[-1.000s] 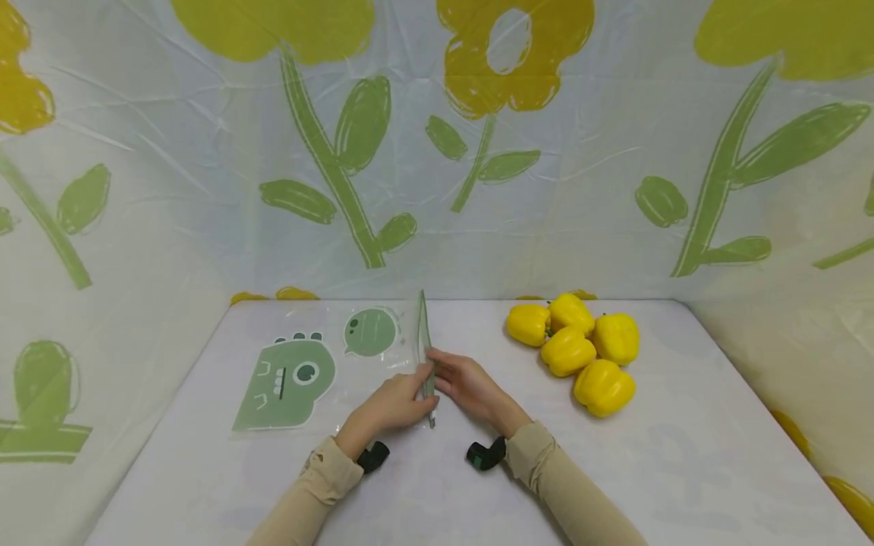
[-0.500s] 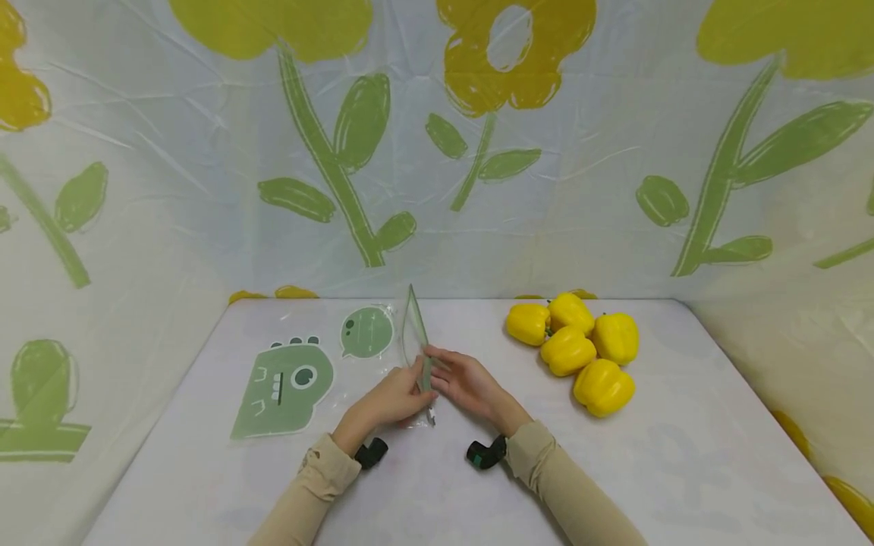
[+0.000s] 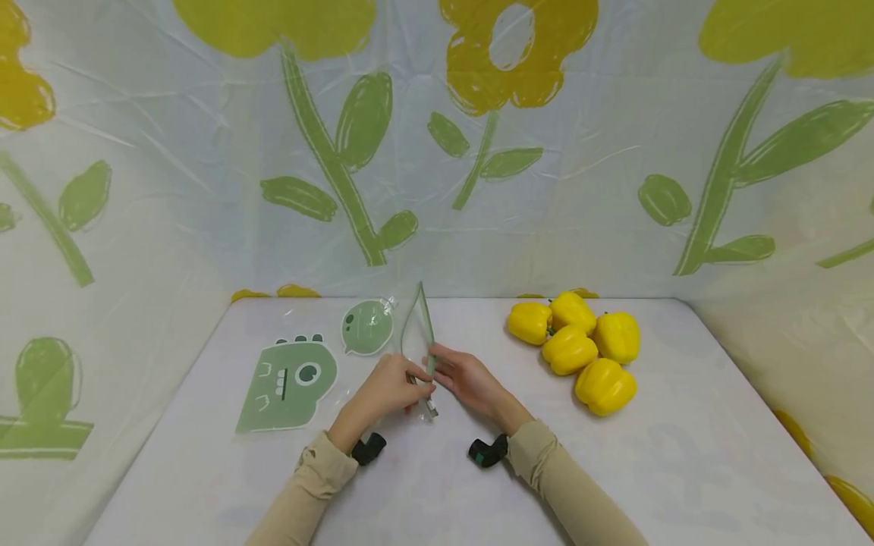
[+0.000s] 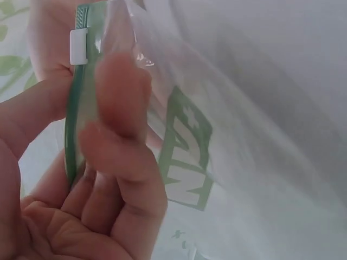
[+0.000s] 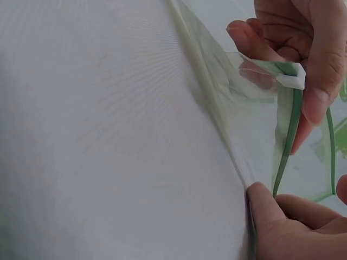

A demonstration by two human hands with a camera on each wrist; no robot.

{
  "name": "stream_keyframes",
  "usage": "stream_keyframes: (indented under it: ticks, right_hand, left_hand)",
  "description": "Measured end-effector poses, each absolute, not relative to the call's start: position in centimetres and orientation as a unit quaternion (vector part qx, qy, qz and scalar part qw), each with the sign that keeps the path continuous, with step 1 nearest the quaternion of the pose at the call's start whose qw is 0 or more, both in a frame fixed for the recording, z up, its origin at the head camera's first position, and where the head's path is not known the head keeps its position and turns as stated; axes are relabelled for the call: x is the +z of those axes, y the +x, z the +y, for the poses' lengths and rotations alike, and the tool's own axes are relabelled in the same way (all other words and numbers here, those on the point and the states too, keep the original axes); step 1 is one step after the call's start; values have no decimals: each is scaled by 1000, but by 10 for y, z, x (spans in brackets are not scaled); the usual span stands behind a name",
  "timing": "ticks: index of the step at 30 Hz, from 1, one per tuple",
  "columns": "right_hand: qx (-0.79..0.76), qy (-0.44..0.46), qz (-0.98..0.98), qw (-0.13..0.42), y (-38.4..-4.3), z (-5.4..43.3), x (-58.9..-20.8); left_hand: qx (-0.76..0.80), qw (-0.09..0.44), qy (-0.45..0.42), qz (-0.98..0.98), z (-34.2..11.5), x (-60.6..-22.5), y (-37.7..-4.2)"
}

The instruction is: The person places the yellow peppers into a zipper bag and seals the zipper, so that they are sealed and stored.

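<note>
A clear zip bag (image 3: 287,387) with a green monster print and a speech bubble lies to the left, its mouth edge raised between my hands. My left hand (image 3: 385,387) holds the near end of the green zip strip, beside the white slider (image 4: 78,46). Opposite it, my right hand (image 3: 471,383) pinches the right side of the mouth between thumb and finger, which the right wrist view shows close up. Beyond the hands the two zip edges stand apart in a narrow loop. Blurred fingers in the left wrist view partly hide the strip.
Several yellow bell peppers (image 3: 570,350) sit in a cluster on the right of the white table (image 3: 683,470). Flower-printed cloth (image 3: 573,189) hangs behind and at the sides. A black wrist device (image 3: 488,452) shows at each cuff.
The bag's mouth has spread from a thin slit into a wider loop. My left hand has shifted slightly left, its fingers rearranged on the edge; my right hand has hardly moved.
</note>
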State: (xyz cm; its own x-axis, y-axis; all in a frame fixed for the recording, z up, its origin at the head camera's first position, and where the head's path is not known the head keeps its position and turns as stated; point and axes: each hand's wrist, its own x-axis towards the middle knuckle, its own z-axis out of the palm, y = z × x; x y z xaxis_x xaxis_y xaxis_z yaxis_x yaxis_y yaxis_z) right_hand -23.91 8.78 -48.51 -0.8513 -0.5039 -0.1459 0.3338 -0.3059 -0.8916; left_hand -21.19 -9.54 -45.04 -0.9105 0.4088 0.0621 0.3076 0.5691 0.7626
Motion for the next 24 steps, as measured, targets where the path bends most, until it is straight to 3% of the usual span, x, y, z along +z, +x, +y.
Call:
stream_keyframes:
  ticks: [10,14,20,22,24]
  right_hand:
    - [-753,-119,598,248,-238,96,-474]
    - [-662,-121,725,150,-241,110,-451]
    - [-518,-65,850,-73,-260,157,-414]
    - [-495,-40,860,-116,-264,173,-410]
    - [-487,-15,865,-123,-267,186,-414]
  left_hand:
    - [437,88,206,871,-95,-449,-212]
    - [436,101,198,872,-96,-449,-211]
    - [424,100,204,877,-98,-449,-210]
    - [423,100,208,876,-99,-449,-210]
    - [424,103,212,874,-99,-451,-210]
